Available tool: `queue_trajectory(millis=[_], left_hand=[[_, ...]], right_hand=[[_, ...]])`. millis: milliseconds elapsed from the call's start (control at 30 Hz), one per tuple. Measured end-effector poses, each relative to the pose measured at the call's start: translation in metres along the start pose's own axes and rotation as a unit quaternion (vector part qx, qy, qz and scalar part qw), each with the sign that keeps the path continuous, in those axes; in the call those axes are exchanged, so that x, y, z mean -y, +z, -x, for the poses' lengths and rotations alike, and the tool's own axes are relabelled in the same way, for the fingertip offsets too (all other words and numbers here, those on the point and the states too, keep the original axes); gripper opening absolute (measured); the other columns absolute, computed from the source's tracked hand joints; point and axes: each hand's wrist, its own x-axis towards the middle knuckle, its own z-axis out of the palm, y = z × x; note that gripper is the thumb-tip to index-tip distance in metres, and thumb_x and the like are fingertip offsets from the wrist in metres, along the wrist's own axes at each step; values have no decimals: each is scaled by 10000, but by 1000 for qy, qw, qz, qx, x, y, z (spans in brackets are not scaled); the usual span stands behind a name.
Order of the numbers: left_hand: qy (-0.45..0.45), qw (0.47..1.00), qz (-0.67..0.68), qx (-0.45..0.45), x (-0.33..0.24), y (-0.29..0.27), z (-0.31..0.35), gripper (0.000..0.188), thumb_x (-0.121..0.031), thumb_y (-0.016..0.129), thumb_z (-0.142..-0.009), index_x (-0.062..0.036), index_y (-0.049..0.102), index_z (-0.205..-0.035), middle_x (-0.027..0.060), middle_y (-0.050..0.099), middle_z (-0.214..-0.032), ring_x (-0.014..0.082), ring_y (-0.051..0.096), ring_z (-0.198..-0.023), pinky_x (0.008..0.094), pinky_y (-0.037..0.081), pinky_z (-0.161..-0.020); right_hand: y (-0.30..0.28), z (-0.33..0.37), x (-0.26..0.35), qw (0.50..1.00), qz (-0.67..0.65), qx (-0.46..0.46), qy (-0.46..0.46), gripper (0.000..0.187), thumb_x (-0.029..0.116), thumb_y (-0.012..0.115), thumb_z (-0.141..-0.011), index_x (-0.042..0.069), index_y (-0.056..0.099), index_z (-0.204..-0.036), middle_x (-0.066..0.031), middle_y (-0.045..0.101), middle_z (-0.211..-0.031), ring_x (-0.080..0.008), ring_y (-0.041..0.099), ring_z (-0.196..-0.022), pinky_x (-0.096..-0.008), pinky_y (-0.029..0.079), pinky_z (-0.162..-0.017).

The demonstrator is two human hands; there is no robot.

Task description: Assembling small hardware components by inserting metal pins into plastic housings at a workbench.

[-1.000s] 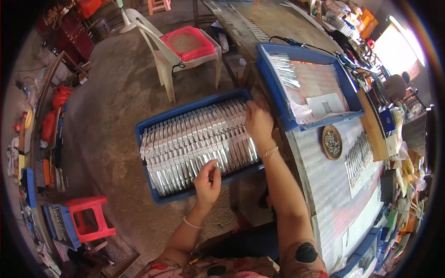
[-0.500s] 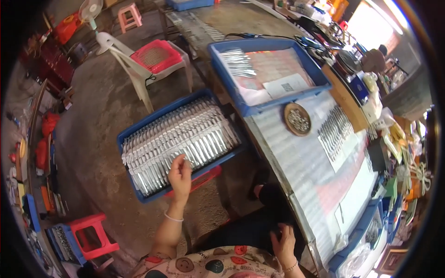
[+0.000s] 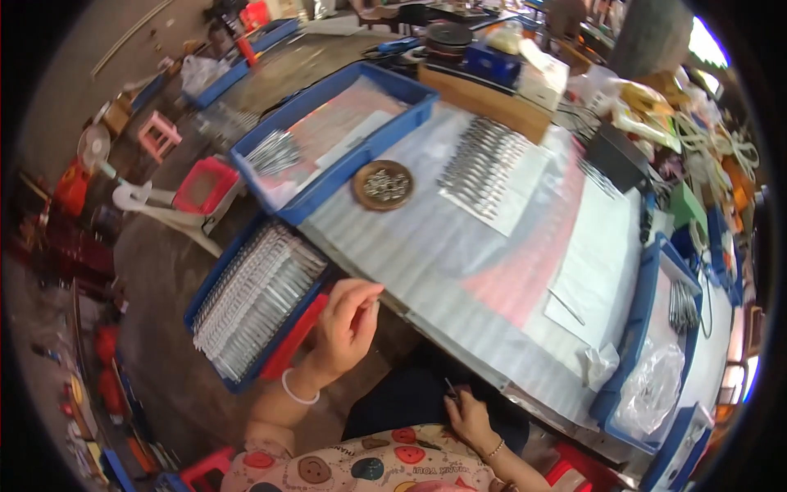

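Beside the plastic-covered worktable (image 3: 426, 266), the right hand (image 3: 470, 420) seems to pinch a slender metal-looking piece (image 3: 449, 384) over the dark trousers (image 3: 384, 403) — a loose hold could drop it floorward — while the left hand (image 3: 348, 326) curls nearby, whether around anything one cannot tell.

Wall: I make out a dull grey-brown surface (image 3: 74, 57) at upper left, a thin pale pipe (image 3: 131, 37) slanting across it
Floor: bare, brownish-grey and stained (image 3: 152, 283), running along the left of my view
Chair: pale plastic chair (image 3: 176, 221), left of the worktable (image 3: 410, 258)
Stool: small pink stool (image 3: 160, 137), beyond the chair
Fan: pale standing fan (image 3: 94, 145), near the left rim, where my lens bends everything
Pillar: thick grey column (image 3: 653, 37) at upper right
Window: I get white glare from a bright opening (image 3: 709, 43) beside the column
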Motion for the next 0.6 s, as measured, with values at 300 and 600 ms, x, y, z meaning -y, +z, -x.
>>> queue_trajectory(millis=[300, 600], left_hand=[[136, 979, -60, 142, 61, 158, -168, 256, -1, 561, -825, -23, 571, -1079, 166, 574, -1023, 357, 588, -942, 421, 483, -798], [318, 891, -270, 179, 142, 248, -248, 67, -47, 516, -799, -82, 523, -855, 74, 539, -830, 261, 574, -847, 406, 412, -819]], right_hand=[[-12, -1, -17, 996, -76, 48, 16, 295, 304, 536, -951, 43, 603, -1070, -208, 657, -871, -396, 641, -810, -458, 510, -722], [-12, 0, -32, 971, -51, 214, 96, 380, 304, 430, -981, 92, 556, -1269, -234, 640, -1082, -348, 652, -961, -412, 530, -814]])
